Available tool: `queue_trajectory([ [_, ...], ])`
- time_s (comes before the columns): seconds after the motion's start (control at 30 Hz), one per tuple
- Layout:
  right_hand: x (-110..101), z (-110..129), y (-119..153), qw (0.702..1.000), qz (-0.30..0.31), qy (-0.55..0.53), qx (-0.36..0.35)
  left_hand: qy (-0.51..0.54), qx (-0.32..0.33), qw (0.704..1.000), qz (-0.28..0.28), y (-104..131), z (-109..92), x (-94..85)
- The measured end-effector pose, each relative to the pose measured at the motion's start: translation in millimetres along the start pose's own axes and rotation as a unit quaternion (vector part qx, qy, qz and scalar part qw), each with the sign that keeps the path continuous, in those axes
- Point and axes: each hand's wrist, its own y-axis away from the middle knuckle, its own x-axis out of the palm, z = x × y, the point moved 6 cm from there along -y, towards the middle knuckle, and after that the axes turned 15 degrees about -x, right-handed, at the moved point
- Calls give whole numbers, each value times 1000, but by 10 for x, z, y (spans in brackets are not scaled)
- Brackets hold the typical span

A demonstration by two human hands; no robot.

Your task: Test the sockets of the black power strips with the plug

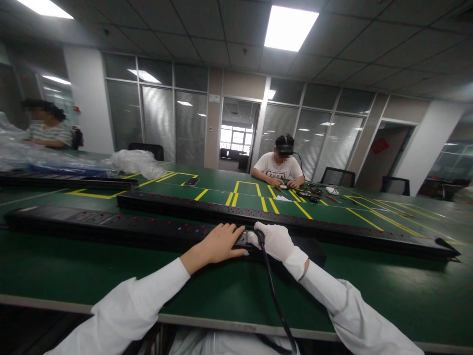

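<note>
Left hand (219, 245) spreads over a long, black, red-dotted strip (155, 229); right hand (275, 240) pinches a black cord (271, 286).

The near power strip (155, 230) looked smooth plastic, the glove (276, 241) matt cloth, the tabletop (377, 301) faintly glossy, the wrap (137, 161) shiny.

Hands (218, 245) (278, 242) on black power strip (144, 229), cable (272, 286), green table (111, 266)

On the surface (399, 296), the near socket strip (148, 229) lies before the far strip (369, 235); behind them, plastic wrapping (136, 162) sits at the left, cables (314, 193) at the right.
</note>
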Motion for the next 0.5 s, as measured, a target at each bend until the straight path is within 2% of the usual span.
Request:
queue_trajectory([
  [0.5, -26, 19, 3, 1000, -11, -24, -12, -6, -1, 1000, 0, 1, -11, -19],
])
